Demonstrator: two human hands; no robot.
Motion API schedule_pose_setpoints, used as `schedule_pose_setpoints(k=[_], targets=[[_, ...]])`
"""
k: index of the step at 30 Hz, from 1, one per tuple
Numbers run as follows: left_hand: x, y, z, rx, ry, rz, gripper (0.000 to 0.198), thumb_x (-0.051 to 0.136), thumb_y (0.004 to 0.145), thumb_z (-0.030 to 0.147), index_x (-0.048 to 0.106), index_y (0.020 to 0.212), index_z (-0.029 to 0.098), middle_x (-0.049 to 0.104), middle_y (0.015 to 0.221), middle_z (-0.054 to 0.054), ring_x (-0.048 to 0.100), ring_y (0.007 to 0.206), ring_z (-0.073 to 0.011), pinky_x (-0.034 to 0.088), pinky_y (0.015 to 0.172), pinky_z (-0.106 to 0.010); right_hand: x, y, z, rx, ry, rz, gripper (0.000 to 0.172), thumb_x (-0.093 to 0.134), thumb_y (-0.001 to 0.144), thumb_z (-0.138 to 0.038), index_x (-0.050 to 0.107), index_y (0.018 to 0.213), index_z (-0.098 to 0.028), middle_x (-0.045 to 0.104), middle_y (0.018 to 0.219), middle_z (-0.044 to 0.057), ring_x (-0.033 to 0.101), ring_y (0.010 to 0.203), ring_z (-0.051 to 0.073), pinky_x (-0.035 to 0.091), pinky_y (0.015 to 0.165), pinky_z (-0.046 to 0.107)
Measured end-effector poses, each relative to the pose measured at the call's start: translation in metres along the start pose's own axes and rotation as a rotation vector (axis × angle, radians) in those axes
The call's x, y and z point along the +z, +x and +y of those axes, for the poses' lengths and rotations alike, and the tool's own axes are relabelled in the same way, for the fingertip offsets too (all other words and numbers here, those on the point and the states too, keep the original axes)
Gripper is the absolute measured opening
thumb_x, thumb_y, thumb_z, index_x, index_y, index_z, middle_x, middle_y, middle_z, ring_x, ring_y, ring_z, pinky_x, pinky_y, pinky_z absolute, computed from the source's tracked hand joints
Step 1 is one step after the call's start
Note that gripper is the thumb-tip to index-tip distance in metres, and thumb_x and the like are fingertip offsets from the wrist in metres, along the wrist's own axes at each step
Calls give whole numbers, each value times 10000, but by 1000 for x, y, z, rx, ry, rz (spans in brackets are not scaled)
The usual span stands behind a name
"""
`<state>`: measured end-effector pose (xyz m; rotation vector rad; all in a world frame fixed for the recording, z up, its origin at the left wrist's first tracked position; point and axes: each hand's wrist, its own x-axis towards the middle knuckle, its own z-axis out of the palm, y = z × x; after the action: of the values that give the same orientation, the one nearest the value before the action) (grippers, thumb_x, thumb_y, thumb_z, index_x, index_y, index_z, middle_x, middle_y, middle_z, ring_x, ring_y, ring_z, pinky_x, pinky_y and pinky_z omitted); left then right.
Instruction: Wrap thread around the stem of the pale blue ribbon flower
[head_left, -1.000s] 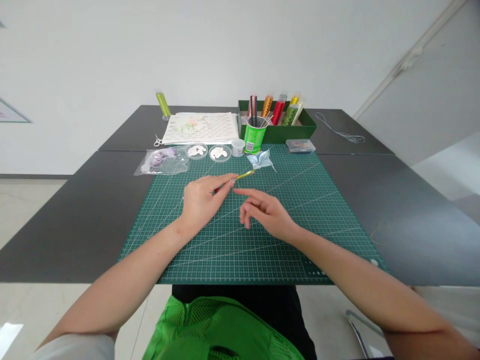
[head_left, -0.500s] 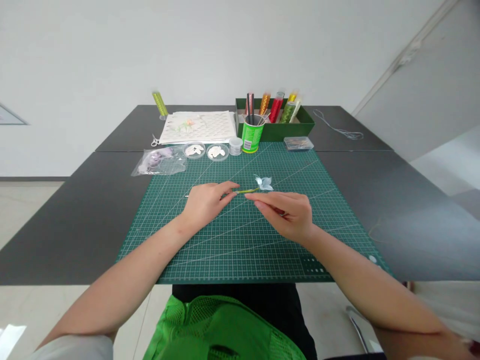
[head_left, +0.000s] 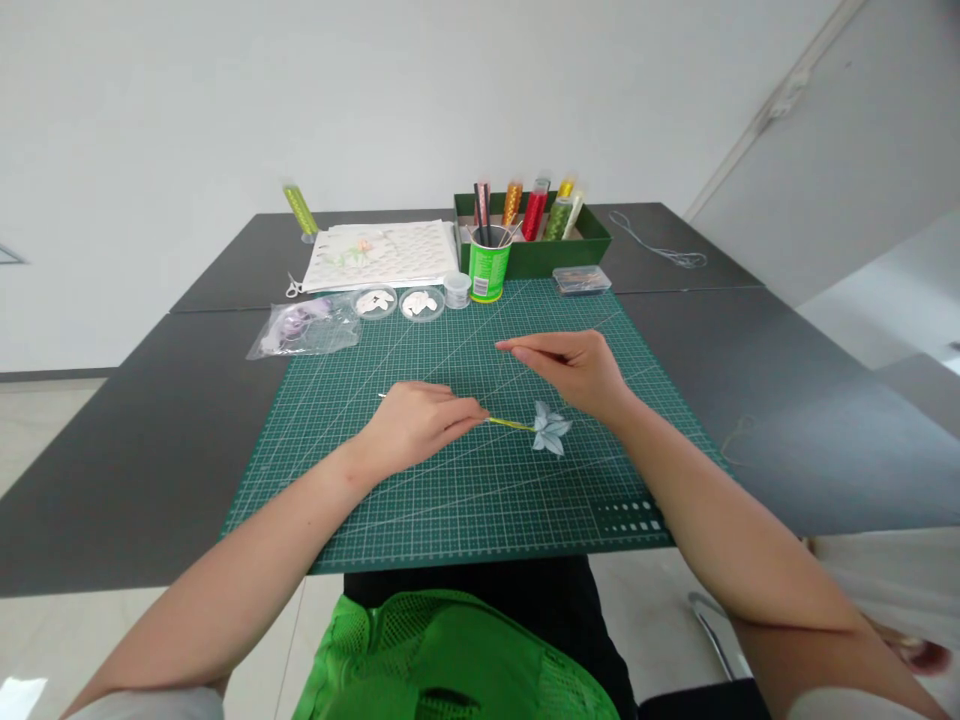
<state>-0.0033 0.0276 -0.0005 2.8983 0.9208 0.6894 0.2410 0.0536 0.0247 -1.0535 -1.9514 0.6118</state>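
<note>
My left hand [head_left: 424, 425] is closed, thumb and fingers pinching the yellow-green stem of an artificial flower [head_left: 552, 430]. Its pale blue petals point to the right, just above the cutting mat [head_left: 450, 520]. A thin pale rod end [head_left: 382, 396] pokes out on the far side of that hand. Up and to the right, my right hand [head_left: 574, 368] is raised with thumb and fingertips pressed together. Whatever is in that pinch is too fine to make out; a faint line seems to hang beneath the fingertips.
Behind the mat stand a green can [head_left: 488, 272] with sticks and a green box [head_left: 596, 245] of thread spools. Two dishes of white pieces [head_left: 422, 304], a plastic bag [head_left: 304, 325], paper sheets [head_left: 405, 255], scissors [head_left: 294, 286] and a clear case [head_left: 582, 280] lie about.
My right hand has moved up and away from the stem. My left hand has come slightly nearer and right, carrying the flower, whose petals now face differently. The view has shifted a little.
</note>
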Motion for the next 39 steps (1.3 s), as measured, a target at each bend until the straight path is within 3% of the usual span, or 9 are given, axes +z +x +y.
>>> schedule_pose_setpoints(k=[5, 11, 18, 22, 28, 34, 39], targets=[[-3, 0, 2, 35, -25, 13, 270, 487, 1050, 337, 741, 1022, 250, 747, 755, 23, 684, 673, -113, 447, 593, -219, 3, 4, 10, 47, 37, -37, 246, 630, 927, -353, 812, 1036, -230, 796, 1027, 44, 746, 898, 220, 593, 758, 335], [-4, 0, 4, 102, -46, 112, 238, 518, 1039, 303, 740, 1036, 219, 766, 789, 17, 684, 669, -110, 475, 617, -223, 10, 6, 22, 69, 105, -94, 237, 634, 927, -340, 808, 1042, -227, 788, 1075, 47, 743, 1013, 222, 590, 906, 360], [-6, 0, 5, -87, 1, 374, 205, 585, 1009, 328, 758, 992, 220, 733, 695, 13, 639, 583, -95, 435, 559, -218, 23, 6, 44, 153, 160, -168, 318, 666, 896, -438, 814, 999, -176, 793, 967, 86, 738, 900, 238, 595, 777, 352], [-8, -1, 3, -232, 50, 495, 192, 612, 993, 321, 773, 1015, 219, 716, 681, 3, 627, 592, -108, 430, 571, -229, 31, 2, 46, 136, 123, -214, 302, 674, 899, -443, 808, 1031, -207, 784, 870, 37, 716, 839, 203, 576, 755, 322], [-7, -1, 0, -411, 116, 514, 245, 580, 1005, 361, 779, 1083, 239, 760, 767, -17, 655, 633, -122, 465, 621, -232, 33, -5, 25, 67, 133, -393, 324, 611, 942, -445, 799, 1081, -220, 782, 833, 29, 669, 737, 164, 520, 640, 272], [-5, -2, -3, -455, 144, 522, 249, 581, 1004, 355, 767, 1138, 260, 776, 816, -16, 670, 655, -130, 477, 642, -237, 34, -9, 18, 62, 160, -460, 345, 610, 949, -450, 800, 1082, -194, 738, 708, 15, 541, 532, 108, 377, 474, 231], [-8, -1, -7, -516, 141, 560, 259, 585, 997, 366, 767, 1137, 248, 782, 836, -23, 669, 654, -139, 479, 644, -247, 36, -11, 20, 61, 205, -542, 299, 634, 927, -415, 811, 1036, -199, 785, 842, 51, 637, 634, 136, 447, 532, 233]])
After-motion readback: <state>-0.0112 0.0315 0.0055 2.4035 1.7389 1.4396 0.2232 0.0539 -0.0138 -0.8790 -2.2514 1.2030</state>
